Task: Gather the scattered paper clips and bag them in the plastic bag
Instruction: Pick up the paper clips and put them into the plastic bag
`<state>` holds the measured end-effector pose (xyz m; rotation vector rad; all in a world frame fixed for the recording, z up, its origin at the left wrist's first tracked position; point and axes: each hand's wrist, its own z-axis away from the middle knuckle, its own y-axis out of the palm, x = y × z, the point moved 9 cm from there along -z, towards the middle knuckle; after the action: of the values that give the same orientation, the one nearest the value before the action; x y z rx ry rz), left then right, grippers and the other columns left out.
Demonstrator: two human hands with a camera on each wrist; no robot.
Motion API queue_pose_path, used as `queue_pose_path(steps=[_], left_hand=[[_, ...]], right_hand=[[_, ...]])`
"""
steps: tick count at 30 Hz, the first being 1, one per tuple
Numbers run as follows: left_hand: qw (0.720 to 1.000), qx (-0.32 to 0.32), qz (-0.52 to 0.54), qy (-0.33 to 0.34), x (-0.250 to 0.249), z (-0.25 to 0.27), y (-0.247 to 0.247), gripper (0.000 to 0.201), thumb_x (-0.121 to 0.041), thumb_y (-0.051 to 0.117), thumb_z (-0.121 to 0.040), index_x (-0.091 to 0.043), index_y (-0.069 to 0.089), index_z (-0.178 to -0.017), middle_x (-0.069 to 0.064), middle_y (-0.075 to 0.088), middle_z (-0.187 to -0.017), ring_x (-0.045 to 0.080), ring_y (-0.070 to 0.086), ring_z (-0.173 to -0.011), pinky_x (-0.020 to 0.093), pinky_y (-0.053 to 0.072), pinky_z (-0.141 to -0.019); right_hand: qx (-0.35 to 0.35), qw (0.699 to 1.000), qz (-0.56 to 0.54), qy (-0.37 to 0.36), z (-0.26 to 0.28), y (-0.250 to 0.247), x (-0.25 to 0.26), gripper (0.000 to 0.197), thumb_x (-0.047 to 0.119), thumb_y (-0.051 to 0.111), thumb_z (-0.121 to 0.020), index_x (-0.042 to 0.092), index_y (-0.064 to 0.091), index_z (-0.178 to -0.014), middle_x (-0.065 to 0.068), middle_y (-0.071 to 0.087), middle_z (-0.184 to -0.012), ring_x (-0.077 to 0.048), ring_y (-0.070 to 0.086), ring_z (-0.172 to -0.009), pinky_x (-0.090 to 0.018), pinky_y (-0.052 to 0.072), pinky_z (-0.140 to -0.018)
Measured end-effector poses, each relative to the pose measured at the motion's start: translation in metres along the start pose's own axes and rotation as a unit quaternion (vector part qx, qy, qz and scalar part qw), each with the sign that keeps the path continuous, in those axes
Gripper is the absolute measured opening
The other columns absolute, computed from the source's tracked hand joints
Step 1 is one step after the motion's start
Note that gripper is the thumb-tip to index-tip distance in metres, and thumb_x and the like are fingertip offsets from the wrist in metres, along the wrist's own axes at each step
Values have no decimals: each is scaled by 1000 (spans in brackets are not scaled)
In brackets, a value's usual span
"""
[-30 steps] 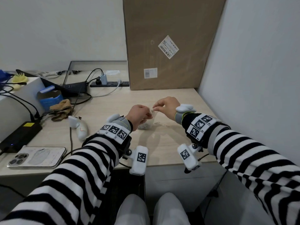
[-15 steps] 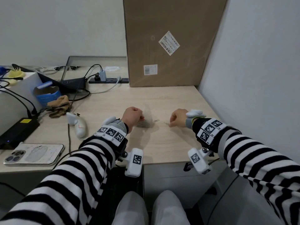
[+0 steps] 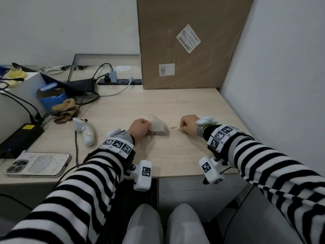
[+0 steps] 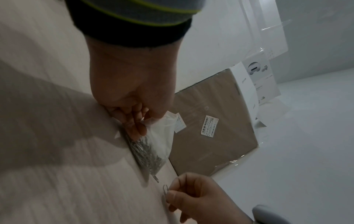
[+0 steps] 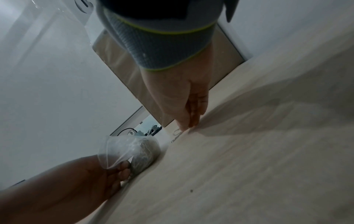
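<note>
Clear plastic bag [image 3: 158,126] sits on pale wood desk [image 3: 175,155], loaded with paper clips, left hand [image 3: 139,128] clutching its neck. Right hand [image 3: 188,125] just beside, fingertips pinching loose clip [image 4: 165,189], looks like. Another clip [image 3: 173,127] lies flat between bag and right hand.

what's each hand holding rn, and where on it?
Left hand grips the plastic bag by its bunched upper part, clips sitting in the bottom. Right hand pinches a paper clip by one end, on the desk.
</note>
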<state>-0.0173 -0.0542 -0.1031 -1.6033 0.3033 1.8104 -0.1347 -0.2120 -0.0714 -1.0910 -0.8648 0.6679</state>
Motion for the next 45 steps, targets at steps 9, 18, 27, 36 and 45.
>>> queue_pose_path(steps=[9,18,27,36,45], left_hand=[[1000,14,-2,16,-1,-5,1,28,-12,45,-92,-16,46,-65,5,53,-64,27,61,-71,33,45,-67],[1000,19,1,16,0,-11,2,22,-17,48,-89,-17,50,-67,12,58,-75,28,63,-72,38,47,-71],[998,21,27,61,-31,6,11,20,-9,53,-91,-15,52,-71,0,51,-66,7,49,-51,7,33,-38],[994,39,45,90,-67,32,25,17,-13,58,-92,-10,53,-76,6,57,-70,12,53,-60,7,34,-37],[992,25,22,126,-97,53,10,17,-4,51,-92,-10,54,-75,7,55,-68,13,51,-60,6,36,-38]], right_hand=[[5,999,41,-35,-15,2,30,27,9,59,-88,10,60,-115,-10,63,-119,-25,59,-105,-27,43,-82],[43,994,97,-13,-22,8,40,38,3,49,-89,17,34,-57,-3,49,-72,-16,30,-53,-20,22,-47],[-195,932,-305,-15,-2,-35,21,4,12,68,-81,12,66,-84,-5,68,-88,-17,59,-81,-23,41,-71],[-201,925,-310,-93,32,-59,61,10,17,74,-75,24,67,-71,4,67,-71,-10,60,-69,-24,48,-68],[-190,966,-127,-121,50,-71,64,12,19,66,-82,20,75,-89,4,70,-86,-12,59,-82,-23,42,-74]])
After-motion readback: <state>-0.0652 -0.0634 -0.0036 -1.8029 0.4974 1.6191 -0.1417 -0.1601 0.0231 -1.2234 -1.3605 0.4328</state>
